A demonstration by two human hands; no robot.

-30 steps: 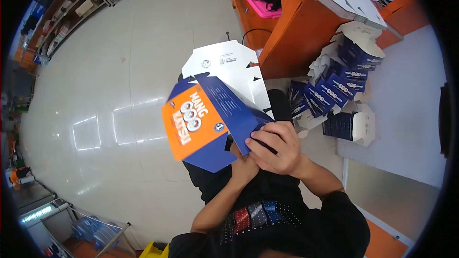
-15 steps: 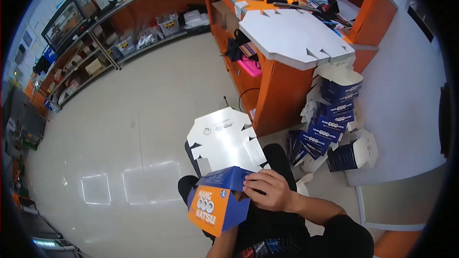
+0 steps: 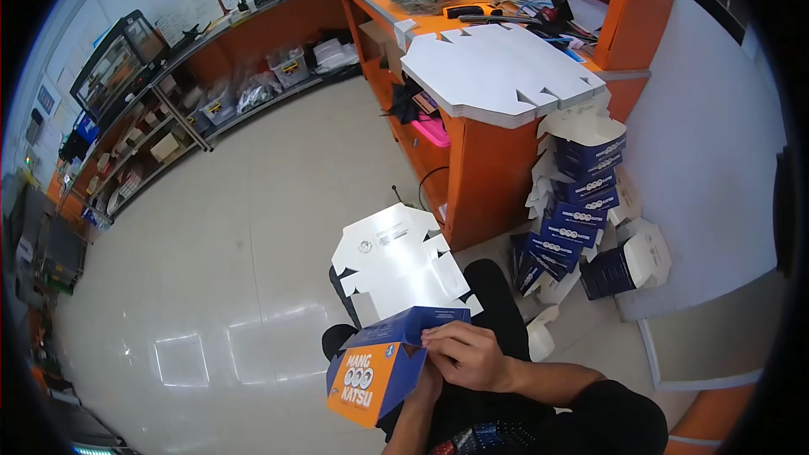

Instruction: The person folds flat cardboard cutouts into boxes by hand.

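A blue and orange cardboard box [image 3: 371, 375], partly folded and printed "MANG KATSU", is held tilted above my lap. My right hand [image 3: 463, 354] pinches the box's upper right corner, fingers closed on the blue edge. From below, my left hand [image 3: 425, 388] reaches up against the box's right side, close under the right hand. Most of its fingers are hidden by the box, though it appears to grip it. Just beyond the box, a flat white carton blank [image 3: 400, 257] with notched edges and a small dark print rests on my knees.
More white blanks [image 3: 501, 72] lie stacked on the orange desk [image 3: 484, 177] ahead. On the floor to the right, several folded blue boxes [image 3: 577, 215] are piled beside the desk, one box [image 3: 607, 274] lying apart. A shelf [image 3: 253, 109] with bins runs along the far wall.
The box has turned slightly and moved a little lower, both hands staying on it. More of my left hand now shows beside the box. The head view has shifted slightly.
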